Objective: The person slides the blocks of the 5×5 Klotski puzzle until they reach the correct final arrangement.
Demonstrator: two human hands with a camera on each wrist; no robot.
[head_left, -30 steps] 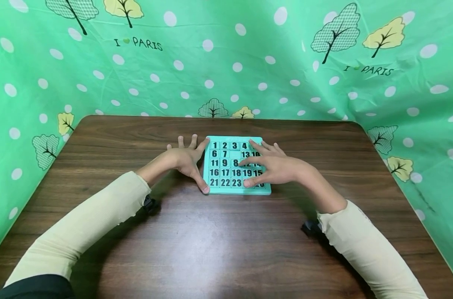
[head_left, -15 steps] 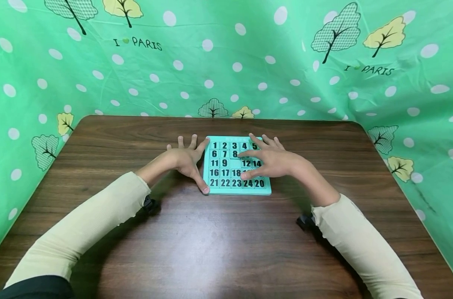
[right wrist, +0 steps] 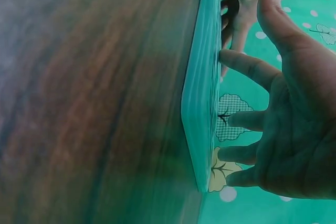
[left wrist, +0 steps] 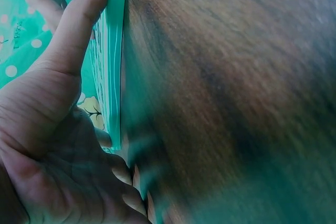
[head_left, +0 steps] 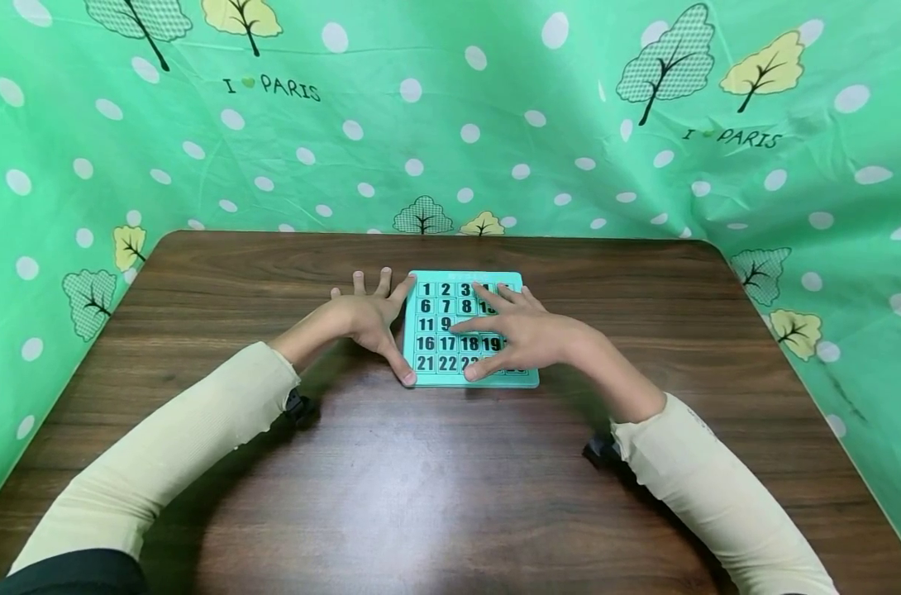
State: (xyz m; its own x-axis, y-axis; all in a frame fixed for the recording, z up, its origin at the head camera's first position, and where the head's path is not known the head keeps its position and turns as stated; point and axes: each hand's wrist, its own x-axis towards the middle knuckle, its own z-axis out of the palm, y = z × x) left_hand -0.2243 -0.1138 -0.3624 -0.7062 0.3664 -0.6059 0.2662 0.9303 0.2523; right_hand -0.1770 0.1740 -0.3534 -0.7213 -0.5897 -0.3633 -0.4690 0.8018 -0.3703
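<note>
A turquoise number sliding puzzle point(head_left: 469, 380) with black numerals lies flat on the table. My left hand point(head_left: 364, 318) braces its left side, thumb at the near corner and index finger at the far corner, the other fingers spread. In the left wrist view the thumb point(left wrist: 79, 24) presses the puzzle's edge point(left wrist: 114, 66). Over the right half of the puzzle my right hand point(head_left: 536, 335) is spread, its index fingertip on the third row beside the 9. The right wrist view shows that index finger point(right wrist: 249, 68) against the face, with the thumb point(right wrist: 278, 17) raised off it. Several tiles are hidden under this hand.
The dark wooden table point(head_left: 391, 487) extends around the puzzle. Behind it and at both sides hangs a green curtain point(head_left: 436, 107) with white dots and printed trees. A black wrist device point(head_left: 603, 450) shows below the right sleeve.
The 8 tile has slid up from the third row into the second-row gap. My right hand has since shifted left and slightly toward me, to the third row. The left hand has stayed put.
</note>
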